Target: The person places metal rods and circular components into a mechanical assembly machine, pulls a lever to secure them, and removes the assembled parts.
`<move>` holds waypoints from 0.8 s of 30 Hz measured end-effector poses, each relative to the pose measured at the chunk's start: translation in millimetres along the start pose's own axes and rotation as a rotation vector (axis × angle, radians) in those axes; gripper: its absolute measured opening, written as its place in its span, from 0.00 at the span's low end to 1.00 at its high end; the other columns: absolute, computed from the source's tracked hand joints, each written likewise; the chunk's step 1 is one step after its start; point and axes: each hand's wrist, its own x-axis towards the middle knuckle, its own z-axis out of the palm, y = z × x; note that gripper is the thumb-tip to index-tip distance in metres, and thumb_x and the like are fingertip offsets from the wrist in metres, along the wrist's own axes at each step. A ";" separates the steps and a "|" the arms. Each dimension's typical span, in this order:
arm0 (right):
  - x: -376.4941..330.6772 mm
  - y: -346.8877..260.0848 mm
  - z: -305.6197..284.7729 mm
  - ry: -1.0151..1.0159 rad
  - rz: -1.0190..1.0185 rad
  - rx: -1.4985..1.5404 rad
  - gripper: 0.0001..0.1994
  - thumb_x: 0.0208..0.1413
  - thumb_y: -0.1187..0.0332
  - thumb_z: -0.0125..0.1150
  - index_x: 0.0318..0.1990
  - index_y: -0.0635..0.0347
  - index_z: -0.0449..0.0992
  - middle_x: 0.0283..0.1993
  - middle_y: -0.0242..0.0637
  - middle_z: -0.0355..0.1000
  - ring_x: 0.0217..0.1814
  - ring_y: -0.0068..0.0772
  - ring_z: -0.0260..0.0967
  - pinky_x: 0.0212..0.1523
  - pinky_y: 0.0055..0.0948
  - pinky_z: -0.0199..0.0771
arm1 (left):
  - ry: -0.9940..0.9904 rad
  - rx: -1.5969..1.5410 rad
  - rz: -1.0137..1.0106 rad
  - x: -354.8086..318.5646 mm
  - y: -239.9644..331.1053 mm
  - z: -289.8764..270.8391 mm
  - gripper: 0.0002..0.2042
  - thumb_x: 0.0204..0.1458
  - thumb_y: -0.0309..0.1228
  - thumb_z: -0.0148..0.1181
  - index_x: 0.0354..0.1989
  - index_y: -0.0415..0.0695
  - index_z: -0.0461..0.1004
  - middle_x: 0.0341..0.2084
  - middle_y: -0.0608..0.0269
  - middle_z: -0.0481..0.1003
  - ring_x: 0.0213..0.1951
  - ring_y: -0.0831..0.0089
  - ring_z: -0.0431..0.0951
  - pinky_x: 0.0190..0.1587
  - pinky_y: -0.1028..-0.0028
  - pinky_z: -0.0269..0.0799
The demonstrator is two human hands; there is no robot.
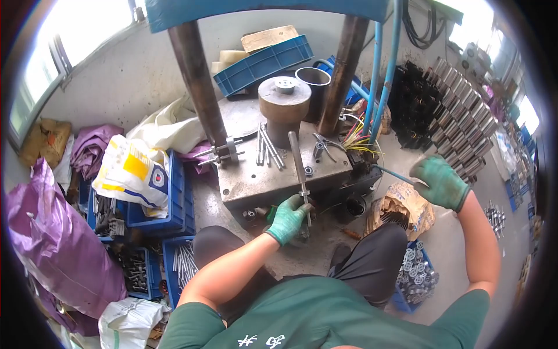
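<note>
My left hand (288,220), in a green glove, is closed around the lower part of a metal rod (297,158) with a collar partway along it. The rod leans over the front edge of the press's steel block (256,193). Out to the right, my gloved right hand (440,181) is at the end of a thin blue lever (395,174), its fingers curled. On the block lie several loose steel pins (267,148), a small ring (308,171), a short sleeve (318,149) and pliers (329,145). A round steel ram (285,99) stands behind them.
Two steel columns (200,87) (344,75) rise beside the block. Blue bins (189,203) of metal parts and a purple sack (64,238) stand left. At right are loose wires (360,142), a torn paper sack (407,203), a bin of round parts (415,273) and stacked metal cylinders (465,122).
</note>
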 end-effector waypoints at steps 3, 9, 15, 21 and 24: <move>-37.9 -3.7 2.7 -0.035 0.092 0.002 0.12 0.50 0.68 0.66 0.42 0.60 0.85 0.40 0.42 0.81 0.45 0.50 0.78 0.58 0.46 0.73 | 0.127 0.177 0.235 -3.2 16.0 -13.4 0.14 0.63 0.23 0.66 0.57 0.40 0.78 0.43 0.59 0.84 0.42 0.73 0.82 0.49 0.70 0.78; -58.9 12.3 31.7 0.530 0.160 0.058 0.10 0.51 0.74 0.70 0.41 0.60 0.81 0.42 0.42 0.80 0.45 0.51 0.78 0.51 0.45 0.79 | 0.203 0.412 0.651 39.2 105.4 -25.3 0.21 0.70 0.21 0.59 0.69 0.39 0.64 0.42 0.63 0.76 0.42 0.77 0.78 0.50 0.74 0.77; 3.1 69.0 14.8 0.997 0.087 -0.154 0.23 0.56 0.75 0.72 0.59 0.56 0.74 0.55 0.47 0.78 0.53 0.52 0.80 0.53 0.43 0.84 | 0.200 0.231 0.919 106.4 212.4 -42.6 0.23 0.71 0.20 0.54 0.72 0.38 0.57 0.44 0.56 0.76 0.45 0.65 0.83 0.50 0.67 0.83; 58.5 109.5 2.4 0.926 0.390 -0.064 0.38 0.62 0.46 0.69 0.74 0.54 0.65 0.68 0.54 0.70 0.61 0.56 0.78 0.60 0.43 0.82 | 0.432 -0.071 0.800 178.2 273.3 -40.1 0.16 0.65 0.14 0.55 0.57 0.41 0.62 0.40 0.56 0.75 0.38 0.68 0.84 0.39 0.71 0.84; 70.1 110.0 -6.6 0.867 0.479 -0.032 0.41 0.61 0.35 0.66 0.67 0.63 0.73 0.61 0.51 0.76 0.58 0.49 0.81 0.58 0.40 0.81 | 0.462 -0.035 0.748 201.8 279.5 -43.9 0.17 0.64 0.13 0.55 0.58 0.40 0.63 0.40 0.57 0.74 0.36 0.67 0.83 0.38 0.71 0.84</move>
